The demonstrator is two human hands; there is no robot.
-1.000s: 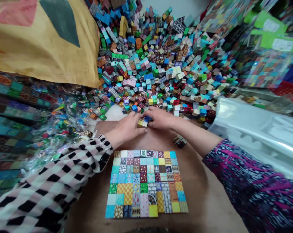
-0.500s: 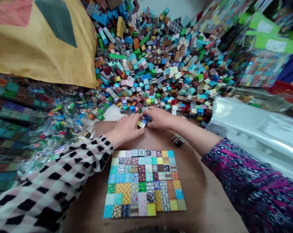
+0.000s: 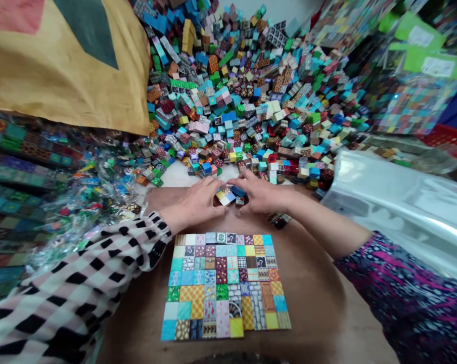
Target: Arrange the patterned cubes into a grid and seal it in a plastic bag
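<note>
My left hand (image 3: 201,201), in a checkered sleeve, curls its fingers and thumb around the left side of a small cluster of printed cube blocks (image 3: 226,196) in yellow, white and blue. From the other side my right hand (image 3: 265,195) curves over a dark blue block (image 3: 238,191). A small patterned block (image 3: 239,201) sits by its thumb. Nearer to me, a flat rectangle of many printed blocks (image 3: 226,285) lies on the brown board (image 3: 312,283); its near edge is uneven. Beneath my right wrist is a small dark block group (image 3: 278,220).
A large heap of loose blocks (image 3: 247,101) spreads beyond the board. Clear plastic sheeting (image 3: 395,202) lies at right, below packed bags with green labels (image 3: 437,65). At left are a yellow cloth (image 3: 80,91), small wrapped pieces (image 3: 95,202) and stacked block sets (image 3: 8,172).
My right hand has shifted slightly right, and its thumb and fingers have spread wider. More of the blocks between my hands shows, including the small patterned one. My left hand stays nearly in place.
</note>
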